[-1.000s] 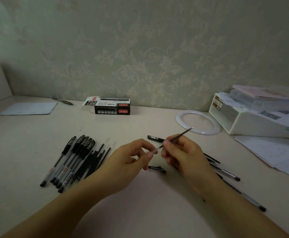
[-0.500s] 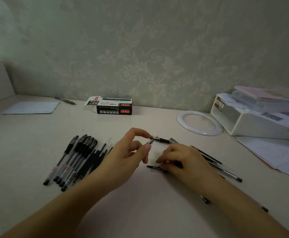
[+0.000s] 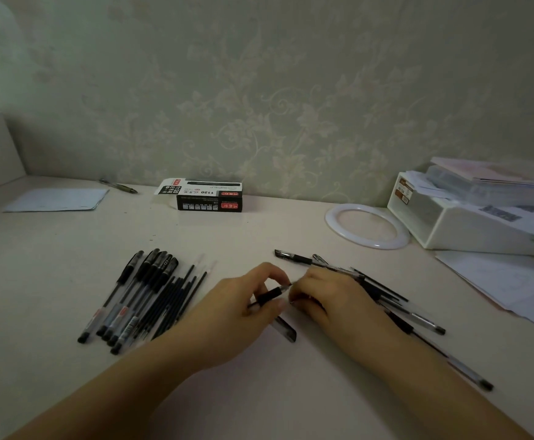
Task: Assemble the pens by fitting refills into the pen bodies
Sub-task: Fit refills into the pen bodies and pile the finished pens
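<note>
At frame centre, head view: my left hand (image 3: 243,308) pinches a pen body (image 3: 269,294) by its black grip; my right hand (image 3: 319,293) curls at its tip, contents hidden.
Left of centre: assembled pens (image 3: 138,293) and loose refills (image 3: 176,296) lying together.
Right of centre: more pens (image 3: 386,300) behind my right hand.
Progress: partway, I judge; refills remain.
</note>
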A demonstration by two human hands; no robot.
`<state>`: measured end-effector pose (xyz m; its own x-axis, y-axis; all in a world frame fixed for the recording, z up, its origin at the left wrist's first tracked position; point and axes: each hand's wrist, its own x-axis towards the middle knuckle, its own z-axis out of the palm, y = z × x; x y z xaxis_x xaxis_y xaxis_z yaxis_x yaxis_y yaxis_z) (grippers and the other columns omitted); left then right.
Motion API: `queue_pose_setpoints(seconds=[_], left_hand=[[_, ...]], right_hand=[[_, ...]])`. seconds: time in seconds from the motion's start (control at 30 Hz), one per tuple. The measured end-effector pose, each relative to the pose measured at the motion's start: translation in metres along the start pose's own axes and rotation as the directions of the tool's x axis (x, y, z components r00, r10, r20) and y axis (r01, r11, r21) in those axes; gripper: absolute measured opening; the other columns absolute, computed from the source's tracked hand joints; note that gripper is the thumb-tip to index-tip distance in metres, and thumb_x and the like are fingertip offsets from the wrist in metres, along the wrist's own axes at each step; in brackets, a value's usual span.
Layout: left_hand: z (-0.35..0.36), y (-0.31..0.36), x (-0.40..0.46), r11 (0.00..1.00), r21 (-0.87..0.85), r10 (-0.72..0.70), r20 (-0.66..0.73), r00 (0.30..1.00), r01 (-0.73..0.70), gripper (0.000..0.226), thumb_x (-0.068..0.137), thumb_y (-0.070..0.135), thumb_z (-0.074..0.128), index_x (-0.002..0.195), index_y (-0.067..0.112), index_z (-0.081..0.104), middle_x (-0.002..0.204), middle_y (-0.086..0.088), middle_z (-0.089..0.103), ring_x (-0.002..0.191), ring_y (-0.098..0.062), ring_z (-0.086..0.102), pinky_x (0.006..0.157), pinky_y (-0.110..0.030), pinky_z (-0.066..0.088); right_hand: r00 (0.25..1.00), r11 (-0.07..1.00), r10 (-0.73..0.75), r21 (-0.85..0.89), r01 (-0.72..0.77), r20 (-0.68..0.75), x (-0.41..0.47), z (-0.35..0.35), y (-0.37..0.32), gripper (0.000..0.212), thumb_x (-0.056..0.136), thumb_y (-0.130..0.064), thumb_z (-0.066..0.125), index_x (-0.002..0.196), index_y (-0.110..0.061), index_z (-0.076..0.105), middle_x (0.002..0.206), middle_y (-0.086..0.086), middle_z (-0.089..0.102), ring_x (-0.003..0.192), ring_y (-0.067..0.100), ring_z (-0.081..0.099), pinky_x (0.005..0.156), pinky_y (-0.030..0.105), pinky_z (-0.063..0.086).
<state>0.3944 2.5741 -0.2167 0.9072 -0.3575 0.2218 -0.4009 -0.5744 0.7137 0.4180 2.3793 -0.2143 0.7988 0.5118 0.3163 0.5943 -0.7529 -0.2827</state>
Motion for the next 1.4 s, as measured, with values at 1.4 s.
queue_pose_setpoints(seconds=[1.4], left_hand=[[-0.0038,0.0021,0.0005,0.990,0.110,0.092,-0.074,0.993,-0.083,0.015,0.094,0.041,0.051,0.108,0.036,0.051,0.077,0.013,0.059,0.062,0.004,0.054,0.053,-0.008,0.038]], right_hand=[[0.971,0.646,0.240,0.745,-0.165,0.007,-0.0028,-0.0015,-0.0025,0.005,0.088,-0.018,0.071,0.090,-0.023,0.072,0.080,-0.002,0.076,0.073,0.010,0.071,0.067,0.016,0.052]])
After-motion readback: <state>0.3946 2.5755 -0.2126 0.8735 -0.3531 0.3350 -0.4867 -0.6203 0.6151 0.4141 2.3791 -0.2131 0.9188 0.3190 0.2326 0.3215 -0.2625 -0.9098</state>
